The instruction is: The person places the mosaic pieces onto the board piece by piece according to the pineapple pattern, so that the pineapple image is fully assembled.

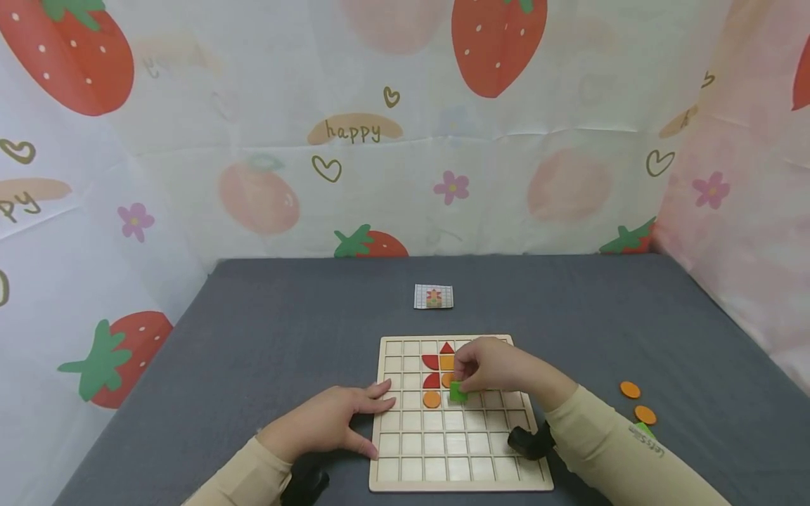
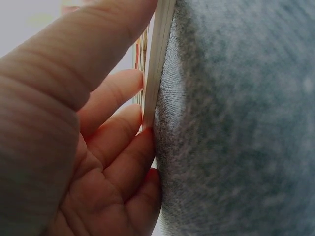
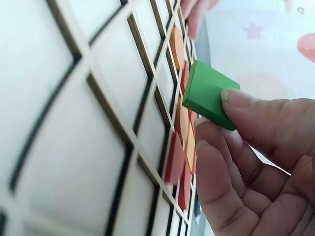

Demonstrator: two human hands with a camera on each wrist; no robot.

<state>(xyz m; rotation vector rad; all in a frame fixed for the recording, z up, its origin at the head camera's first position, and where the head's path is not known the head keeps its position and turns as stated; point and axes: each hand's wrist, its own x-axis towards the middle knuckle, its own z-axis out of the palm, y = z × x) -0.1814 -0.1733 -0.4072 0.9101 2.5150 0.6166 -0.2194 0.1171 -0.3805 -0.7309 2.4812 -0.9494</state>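
Note:
My right hand (image 1: pixel 496 365) pinches a green square tile (image 3: pixel 209 93) between thumb and fingers, just above the grid of a wooden board (image 1: pixel 455 485). On the board's upper cells lie a red triangle (image 1: pixel 446 348), red rounded pieces (image 1: pixel 431 362), a yellow-orange square (image 1: pixel 446 362) and an orange disc (image 1: pixel 432 399). Another orange disc (image 1: pixel 446 379) is partly covered by the right hand. At the board's left edge rests my left hand (image 1: pixel 335 418), fingers extended and thumb apart. The left wrist view shows its fingertips (image 2: pixel 132 78) touching the board's side.
A small printed card (image 1: pixel 433 298) lies behind the board. To the right, two orange discs (image 1: pixel 629 389) and a green piece (image 1: pixel 645 429), partly hidden by the right sleeve, lie on the grey cloth (image 1: pixel 304 316). A strawberry-patterned curtain (image 1: pixel 493 197) stands behind.

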